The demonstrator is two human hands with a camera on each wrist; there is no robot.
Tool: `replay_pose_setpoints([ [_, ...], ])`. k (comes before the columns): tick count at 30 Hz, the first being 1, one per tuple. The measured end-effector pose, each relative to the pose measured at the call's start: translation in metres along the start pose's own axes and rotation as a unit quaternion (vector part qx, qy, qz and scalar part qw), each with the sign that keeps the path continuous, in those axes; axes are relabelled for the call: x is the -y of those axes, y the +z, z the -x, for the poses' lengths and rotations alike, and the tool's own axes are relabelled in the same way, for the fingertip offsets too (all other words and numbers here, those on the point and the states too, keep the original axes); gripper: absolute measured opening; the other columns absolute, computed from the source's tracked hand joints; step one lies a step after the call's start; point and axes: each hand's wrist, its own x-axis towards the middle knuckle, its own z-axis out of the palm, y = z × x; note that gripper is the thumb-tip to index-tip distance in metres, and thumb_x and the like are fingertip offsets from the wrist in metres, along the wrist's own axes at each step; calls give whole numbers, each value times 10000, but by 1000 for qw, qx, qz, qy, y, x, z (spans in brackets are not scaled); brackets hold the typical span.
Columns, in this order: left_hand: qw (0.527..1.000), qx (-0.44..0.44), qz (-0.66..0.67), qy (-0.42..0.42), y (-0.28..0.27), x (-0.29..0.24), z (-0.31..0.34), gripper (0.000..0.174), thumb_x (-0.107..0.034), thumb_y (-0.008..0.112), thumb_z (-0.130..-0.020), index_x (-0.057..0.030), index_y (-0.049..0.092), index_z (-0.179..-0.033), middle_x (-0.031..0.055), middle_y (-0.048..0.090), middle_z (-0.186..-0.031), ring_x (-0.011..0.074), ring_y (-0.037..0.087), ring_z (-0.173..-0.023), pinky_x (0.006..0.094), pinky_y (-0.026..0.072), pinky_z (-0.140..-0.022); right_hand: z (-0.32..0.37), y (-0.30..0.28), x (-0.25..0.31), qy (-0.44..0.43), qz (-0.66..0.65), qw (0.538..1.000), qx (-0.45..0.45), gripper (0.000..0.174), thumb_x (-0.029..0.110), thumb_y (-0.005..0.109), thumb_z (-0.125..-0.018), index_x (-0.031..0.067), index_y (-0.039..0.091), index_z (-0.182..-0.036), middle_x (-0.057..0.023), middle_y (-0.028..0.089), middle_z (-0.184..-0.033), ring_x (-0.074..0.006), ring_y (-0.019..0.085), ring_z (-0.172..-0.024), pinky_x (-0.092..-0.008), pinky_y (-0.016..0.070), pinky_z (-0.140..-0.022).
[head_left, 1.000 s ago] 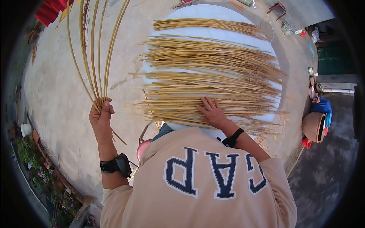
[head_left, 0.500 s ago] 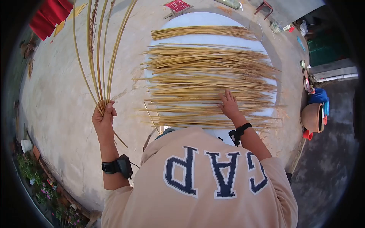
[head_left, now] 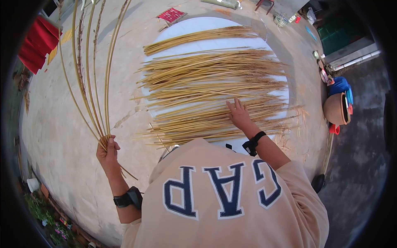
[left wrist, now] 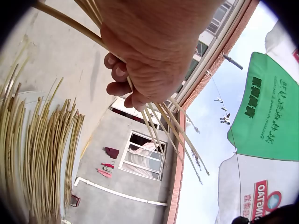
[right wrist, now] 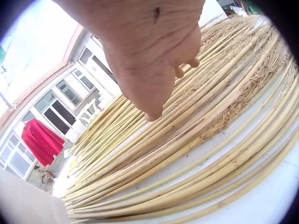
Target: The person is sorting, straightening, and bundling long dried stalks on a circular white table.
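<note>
In the head view my left hand holds several long dry stalks gripped near their lower ends, out to the left of the table. They fan upward, and some carry brown seed-like tufts near the tips. The left wrist view shows this hand's fingers curled round them. My right hand is over the nearer rows of loose stalks, its fingers spread. In the right wrist view the fingertips hang close above the stalks, which lie side by side with feathery ends at the far right.
A round white table bears the stalks in rough rows, one bundle at its far side. Beyond it stands a red-topped stool. A clay pot is on the right, and red cloth hangs at the upper left.
The head view has turned, and the table sits further left in it. My right hand has moved rightward along the stalks, toward their tufted ends. My left hand keeps its hold.
</note>
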Motion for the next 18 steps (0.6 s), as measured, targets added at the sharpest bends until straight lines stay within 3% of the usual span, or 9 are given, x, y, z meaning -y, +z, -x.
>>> replay_pose_setpoints([
  [7,999,36,-18,12,9,-7,7,122,-150,564,-857,-44,597,-908,-40,485,-593,8,343,-506,162,232,-459,-39,-10,2,-9,-35,999,-9,574,292,530,-855,155,285,-1356,-223,216,-1400,-379,247,-1279,-509,268,-1005],
  [12,996,58,-67,5,-1,0,17,121,-134,565,-849,-29,596,-899,-37,495,-602,22,375,-531,167,265,-484,-40,0,-1,-64,-59,995,38,503,248,555,-823,90,391,-1271,-210,345,-1323,-376,334,-1215,-472,291,-990],
  [16,994,56,-88,-16,-4,-4,24,115,-125,557,-850,-22,592,-887,-31,492,-599,28,386,-539,174,284,-496,-54,-2,-3,-44,-83,995,31,470,227,550,-828,76,414,-1252,-191,381,-1296,-363,351,-1204,-462,305,-980],
  [18,995,51,-84,-18,2,-8,27,111,-120,554,-850,-22,592,-885,-30,490,-596,28,385,-543,176,286,-499,-63,-2,1,-83,-61,993,-60,438,229,523,-860,55,418,-1247,-207,369,-1305,-363,325,-1232,-464,291,-1002],
])
